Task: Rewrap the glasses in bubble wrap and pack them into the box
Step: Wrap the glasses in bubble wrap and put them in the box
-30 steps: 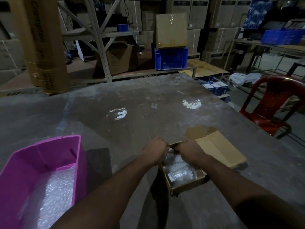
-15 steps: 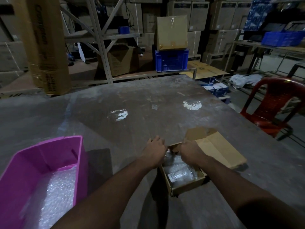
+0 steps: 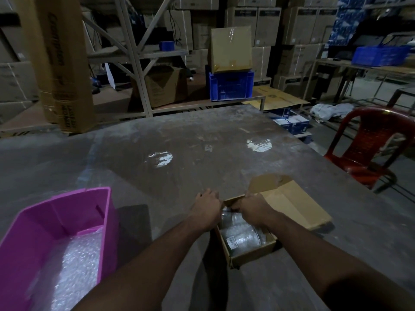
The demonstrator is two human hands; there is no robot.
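A small cardboard box (image 3: 248, 254) lies open on the grey table near the front, its lid flap (image 3: 292, 207) folded out to the right. Bubble-wrapped glasses (image 3: 242, 236) lie inside it, one with a white label. My left hand (image 3: 207, 208) curls round the box's far-left corner. My right hand (image 3: 251, 207) reaches into the far end of the box, fingers curled on a wrapped glass there. The fingertips of both hands are hidden.
A pink plastic bin (image 3: 45, 221) holding bubble wrap (image 3: 74, 265) stands at the front left. A tall cardboard carton (image 3: 65, 86) rises at the table's far left. A red plastic chair (image 3: 370, 149) stands off the right edge. Shelving and stacked cartons fill the background.
Both hands stay at the far end of the box. The left hand has shifted slightly outward to the box's corner, and the wrapped glass between the hands sits lower.
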